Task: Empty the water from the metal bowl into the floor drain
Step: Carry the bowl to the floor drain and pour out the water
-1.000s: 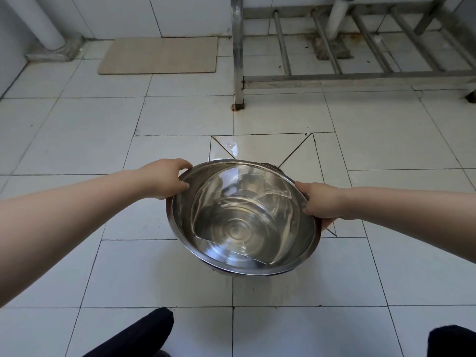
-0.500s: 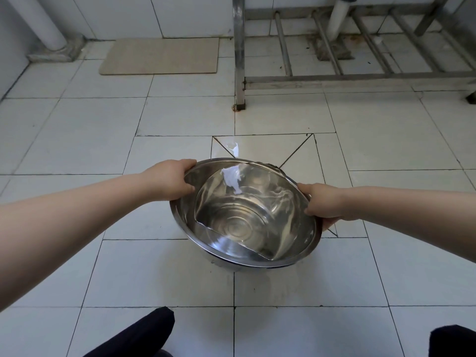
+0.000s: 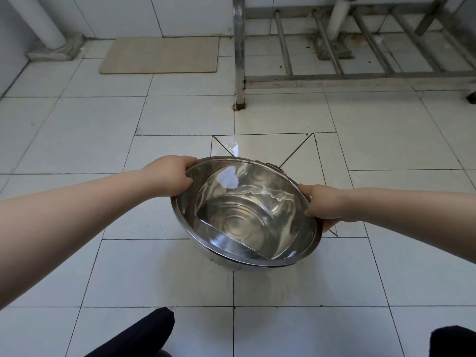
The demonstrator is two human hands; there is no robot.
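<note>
So that water runs to the far lip, the metal bowl is gripped rim-tight by left hand and right hand and tipped forward.

Left hand, right hand clenched, arms outstretched.

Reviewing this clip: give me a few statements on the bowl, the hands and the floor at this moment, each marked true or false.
1. Both hands grip the metal bowl by its rim, the left hand and right hand on opposite sides. True.
2. The bowl is empty. False: water lies in it, pooled toward the far side.
3. The bowl is tilted away from the person. True.
4. The bowl rests on the floor tiles. False: it is held above the tiled floor.
5. A beige mat lies near the far wall. True.
6. The metal rack stands left of the mat. False: it stands to the mat's right.
</note>
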